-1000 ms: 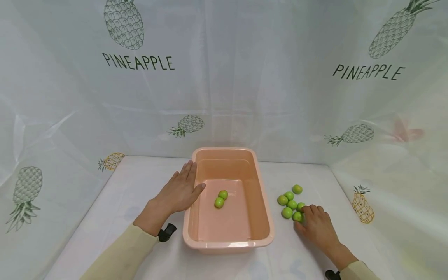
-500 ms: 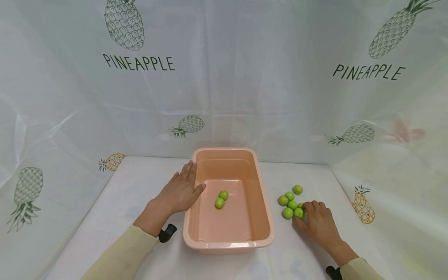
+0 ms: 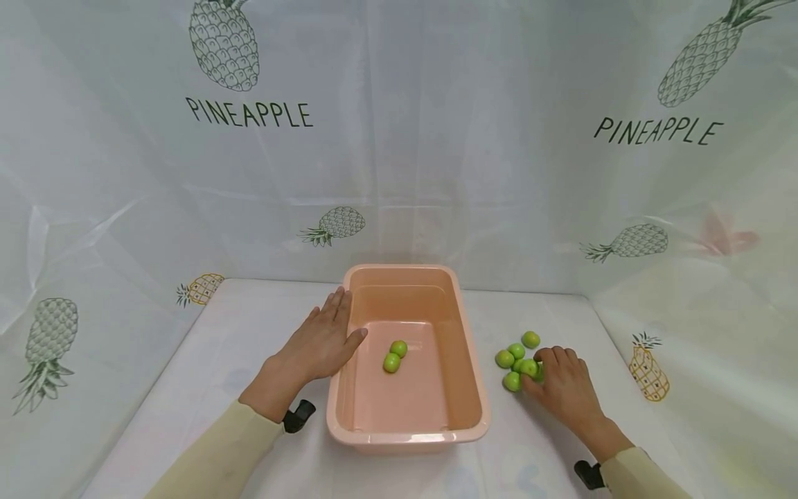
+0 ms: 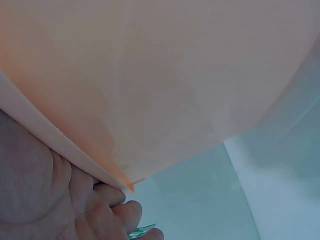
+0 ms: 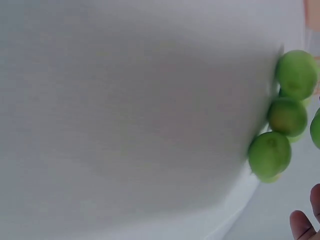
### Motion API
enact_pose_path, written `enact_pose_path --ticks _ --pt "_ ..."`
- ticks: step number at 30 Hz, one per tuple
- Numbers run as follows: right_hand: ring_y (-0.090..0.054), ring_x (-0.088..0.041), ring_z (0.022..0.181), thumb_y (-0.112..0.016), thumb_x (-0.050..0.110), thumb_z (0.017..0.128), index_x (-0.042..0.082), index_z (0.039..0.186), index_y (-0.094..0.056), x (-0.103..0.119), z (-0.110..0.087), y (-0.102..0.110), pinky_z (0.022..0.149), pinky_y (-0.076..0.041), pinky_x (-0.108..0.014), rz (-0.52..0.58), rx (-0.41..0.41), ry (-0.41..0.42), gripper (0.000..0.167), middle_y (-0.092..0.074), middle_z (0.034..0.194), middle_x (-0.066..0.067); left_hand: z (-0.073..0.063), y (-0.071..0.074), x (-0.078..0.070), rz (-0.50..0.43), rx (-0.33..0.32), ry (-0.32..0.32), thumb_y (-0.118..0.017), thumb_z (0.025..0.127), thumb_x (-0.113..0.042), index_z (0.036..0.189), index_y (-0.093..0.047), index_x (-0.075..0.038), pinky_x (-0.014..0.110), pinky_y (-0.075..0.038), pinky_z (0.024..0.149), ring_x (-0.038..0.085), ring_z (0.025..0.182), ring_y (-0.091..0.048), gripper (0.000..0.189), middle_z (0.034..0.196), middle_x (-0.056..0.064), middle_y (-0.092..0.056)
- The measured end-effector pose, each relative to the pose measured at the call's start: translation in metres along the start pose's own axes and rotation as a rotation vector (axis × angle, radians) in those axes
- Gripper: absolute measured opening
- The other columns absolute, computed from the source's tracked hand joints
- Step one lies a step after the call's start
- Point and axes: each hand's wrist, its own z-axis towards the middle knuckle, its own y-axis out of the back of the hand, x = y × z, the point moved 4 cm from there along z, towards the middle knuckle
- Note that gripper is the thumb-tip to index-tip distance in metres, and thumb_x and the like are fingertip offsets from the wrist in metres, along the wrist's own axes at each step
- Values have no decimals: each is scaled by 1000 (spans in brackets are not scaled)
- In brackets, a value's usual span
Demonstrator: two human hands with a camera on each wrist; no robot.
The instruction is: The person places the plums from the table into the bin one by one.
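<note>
My left hand (image 3: pixel 323 337) lies with straight fingers along the left rim of a peach plastic basin (image 3: pixel 467 360); its palm side shows against that rim in the left wrist view. Two small round green fruits (image 3: pixel 391 362) sit together on the basin's floor. To the right of the basin, my right hand (image 3: pixel 564 388) pinches one green fruit (image 3: pixel 528 368) between thumb and fingers, a little above the others. Several more green fruits (image 3: pixel 512 381) are bunched on the table beside it. In the right wrist view the held fruit (image 5: pixel 316 129) is cut off by the edge.
A white cloth covers the table (image 3: pixel 249 319). Behind and at both sides hangs a pale sheet (image 3: pixel 405 152) printed with pineapples. One green fruit (image 3: pixel 530 339) lies slightly apart, behind the bunch.
My right hand has closed its fingers on a green fruit and raised it slightly, moving a little away from me. My left hand and the basin have stayed put.
</note>
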Motion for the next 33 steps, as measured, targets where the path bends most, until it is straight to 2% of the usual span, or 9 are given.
enact_pose_path --ticks 18,24,33 --pt "-51 -30 77 -85 30 75 1 96 -63 31 50 15 64 -37 -38 54 -29 86 42 -57 82 -7 0 -1 0 -8 -6 5 -42 112 -45 164 -13 11 63 -21 128 42 163 -14 81 174 28 -10" --pt "-50 -32 74 -78 32 78 0 94 -62 45 74 26 62 -35 -38 72 -84 143 39 -56 80 -10 0 -1 0 -2 -3 10 -43 112 -45 164 -13 11 63 -23 128 41 162 -16 82 174 28 -10" --pt "-50 -31 79 -76 35 82 -1 96 -63 66 117 44 67 -36 -39 75 -40 155 41 -56 82 -9 0 -1 1 -1 -6 13 -43 112 -45 164 -14 10 63 -23 128 41 163 -16 82 174 28 -10"
